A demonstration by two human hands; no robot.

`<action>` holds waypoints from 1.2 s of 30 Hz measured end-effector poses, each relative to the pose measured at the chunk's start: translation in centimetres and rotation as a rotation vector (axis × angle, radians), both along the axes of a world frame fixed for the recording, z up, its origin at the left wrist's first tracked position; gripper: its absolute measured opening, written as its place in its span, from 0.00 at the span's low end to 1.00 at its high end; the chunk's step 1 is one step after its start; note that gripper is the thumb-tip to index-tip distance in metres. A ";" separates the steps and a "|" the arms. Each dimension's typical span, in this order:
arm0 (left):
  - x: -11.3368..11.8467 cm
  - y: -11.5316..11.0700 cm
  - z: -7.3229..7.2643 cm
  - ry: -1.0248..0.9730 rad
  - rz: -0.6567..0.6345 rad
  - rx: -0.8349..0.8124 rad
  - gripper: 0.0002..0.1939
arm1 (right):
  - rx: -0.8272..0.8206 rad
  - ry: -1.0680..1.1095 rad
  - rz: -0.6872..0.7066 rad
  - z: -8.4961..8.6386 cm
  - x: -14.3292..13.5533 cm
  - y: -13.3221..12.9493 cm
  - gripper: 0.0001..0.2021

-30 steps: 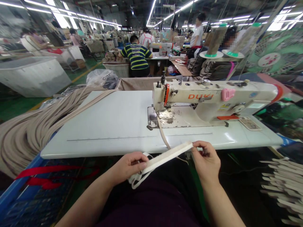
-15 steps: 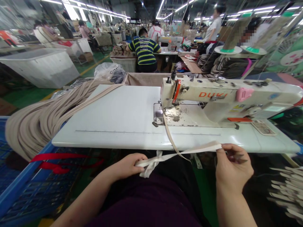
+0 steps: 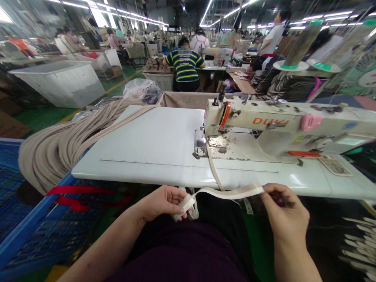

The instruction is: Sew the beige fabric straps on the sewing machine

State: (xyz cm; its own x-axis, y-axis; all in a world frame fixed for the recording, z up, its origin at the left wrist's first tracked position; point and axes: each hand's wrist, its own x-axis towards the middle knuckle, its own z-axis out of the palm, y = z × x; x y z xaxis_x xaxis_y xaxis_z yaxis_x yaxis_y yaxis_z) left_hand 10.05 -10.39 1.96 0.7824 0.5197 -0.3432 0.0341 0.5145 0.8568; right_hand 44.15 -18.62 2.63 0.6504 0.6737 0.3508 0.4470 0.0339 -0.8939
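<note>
A pale fabric strip (image 3: 229, 192) runs between my two hands just in front of the table's near edge. My left hand (image 3: 166, 203) is closed on its left part, where the strip loops and hangs. The strip's right end is pinched between thumb and fingers of my right hand (image 3: 283, 203). A narrow beige tape (image 3: 213, 168) comes from under the needle area of the sewing machine (image 3: 249, 121) and drops over the table edge behind the strip.
The white table (image 3: 147, 137) carries the machine. A large bundle of beige strips (image 3: 53, 149) lies at its left, over a blue crate (image 3: 38, 219) with a red band (image 3: 79, 192). Pale strips (image 3: 360, 243) are at lower right. A person (image 3: 186, 66) sits beyond the table.
My left hand has turned and holds the strip nearer a loop. The strip between my hands has gone from taut to slightly curved. The view has shifted a little.
</note>
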 end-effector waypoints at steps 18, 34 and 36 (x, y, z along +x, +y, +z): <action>5.8 -0.8 1.3 -0.185 0.376 0.010 0.56 | -0.382 0.338 0.986 0.2 -8.8 0.4 0.20; 6.8 -0.9 1.7 -0.150 0.570 0.090 0.61 | -0.292 0.152 0.680 -0.1 -9.3 0.1 0.17; 7.0 -0.9 1.8 -0.151 0.579 0.091 0.62 | -0.334 0.204 0.721 0.0 -9.4 0.0 0.16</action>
State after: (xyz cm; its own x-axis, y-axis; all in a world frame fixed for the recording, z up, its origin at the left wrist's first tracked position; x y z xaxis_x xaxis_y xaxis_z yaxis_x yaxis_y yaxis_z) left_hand 17.03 -11.30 3.76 0.4002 0.8976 -0.1848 -0.3553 0.3378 0.8716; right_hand 34.74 -18.61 2.64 0.0467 0.9987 -0.0205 0.2449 -0.0314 -0.9690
